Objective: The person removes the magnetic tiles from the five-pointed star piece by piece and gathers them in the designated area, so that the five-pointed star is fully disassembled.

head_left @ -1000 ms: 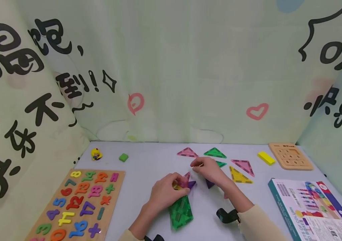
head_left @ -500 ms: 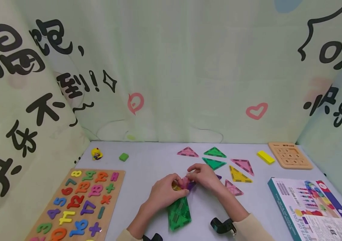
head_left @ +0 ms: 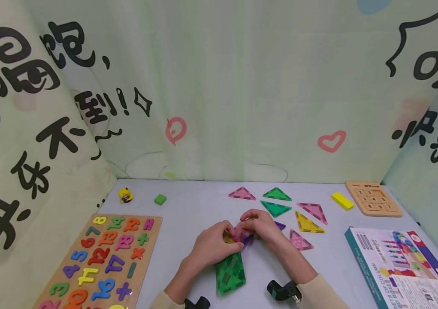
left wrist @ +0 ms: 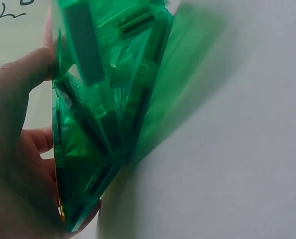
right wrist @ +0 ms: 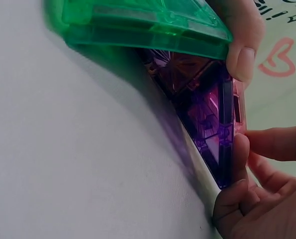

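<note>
My left hand (head_left: 212,242) grips a joined group of translucent magnetic tiles at the middle front of the table. Its green tiles (head_left: 231,274) extend toward me, tilted off the surface in the left wrist view. Beyond them, a purple triangle tile (right wrist: 208,124) and a pink tile (right wrist: 239,102) lie against each other. My right hand (head_left: 263,225) pinches these two at their far end between thumb and fingers. A bit of yellow tile (head_left: 227,238) peeks out under the left fingers. Both hands hide much of the joint.
Loose triangle tiles lie behind and right, including a green one (head_left: 276,209), a yellow one (head_left: 309,223) and a pink one (head_left: 300,240). At left is a number board (head_left: 101,257); at right, a box (head_left: 404,266), a wooden board (head_left: 373,199) and a yellow block (head_left: 342,201).
My right hand has come forward and left from near the back green triangles to the tiles in my left hand, uncovering a pink triangle. The left hand has barely moved.
</note>
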A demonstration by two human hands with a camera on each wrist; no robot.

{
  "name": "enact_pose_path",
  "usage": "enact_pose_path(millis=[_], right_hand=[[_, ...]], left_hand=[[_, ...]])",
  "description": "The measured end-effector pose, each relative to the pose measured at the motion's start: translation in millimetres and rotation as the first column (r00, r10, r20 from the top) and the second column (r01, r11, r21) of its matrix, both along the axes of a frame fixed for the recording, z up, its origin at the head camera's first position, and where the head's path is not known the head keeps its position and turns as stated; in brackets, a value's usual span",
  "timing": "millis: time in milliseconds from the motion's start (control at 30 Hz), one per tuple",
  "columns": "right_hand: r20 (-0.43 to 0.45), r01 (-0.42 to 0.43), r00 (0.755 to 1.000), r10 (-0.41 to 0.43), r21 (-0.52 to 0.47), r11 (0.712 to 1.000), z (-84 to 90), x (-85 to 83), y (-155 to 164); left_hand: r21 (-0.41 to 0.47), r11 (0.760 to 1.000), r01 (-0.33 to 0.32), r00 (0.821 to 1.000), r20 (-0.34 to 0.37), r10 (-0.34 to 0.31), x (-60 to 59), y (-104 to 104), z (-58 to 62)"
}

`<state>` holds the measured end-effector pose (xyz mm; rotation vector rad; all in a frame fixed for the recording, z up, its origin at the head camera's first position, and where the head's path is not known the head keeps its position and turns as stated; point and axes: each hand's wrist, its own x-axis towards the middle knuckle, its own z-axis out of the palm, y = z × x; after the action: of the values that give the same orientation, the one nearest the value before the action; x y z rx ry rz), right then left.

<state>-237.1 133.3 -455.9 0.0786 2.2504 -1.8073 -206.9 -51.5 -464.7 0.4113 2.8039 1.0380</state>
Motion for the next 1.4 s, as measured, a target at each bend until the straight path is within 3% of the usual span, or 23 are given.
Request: enact_pose_path(millis=[467, 733, 900, 1200, 1400], right_hand=[[0.062, 0.042, 0.997, -0.037, -0.087, 0.995, 0.4, 1.9, 2], [0.066, 0.119, 0.992, -0.111, -0.134, 0.984, 10.4, 2.9, 7], [0.041, 0.108, 0.994, -0.104, -0.124, 0.986, 20.0, -1.8, 13], [-0.084, -0.010, 0.996, 0.013, 0.029, 1.000, 27.9, -17.4, 22], [-0.188, -0.018, 0.980, 0.058, 0.203, 0.979, 26.1, -33.0, 15]], left_hand=[[-0.038, 0.999, 0.010, 1.000, 0.026, -0.009, -0.8, 1, 1.0], [-0.052, 0.999, 0.014, 1.000, 0.018, -0.013, -0.7, 1, 0.9], [-0.060, 0.998, 0.013, 1.000, 0.025, -0.011, -0.7, 1, 0.4], [-0.059, 0.998, 0.020, 1.000, 0.007, -0.019, -1.3, 0, -1.6], [-0.065, 0.998, 0.020, 1.000, 0.014, -0.019, -1.7, 0, -1.7]])
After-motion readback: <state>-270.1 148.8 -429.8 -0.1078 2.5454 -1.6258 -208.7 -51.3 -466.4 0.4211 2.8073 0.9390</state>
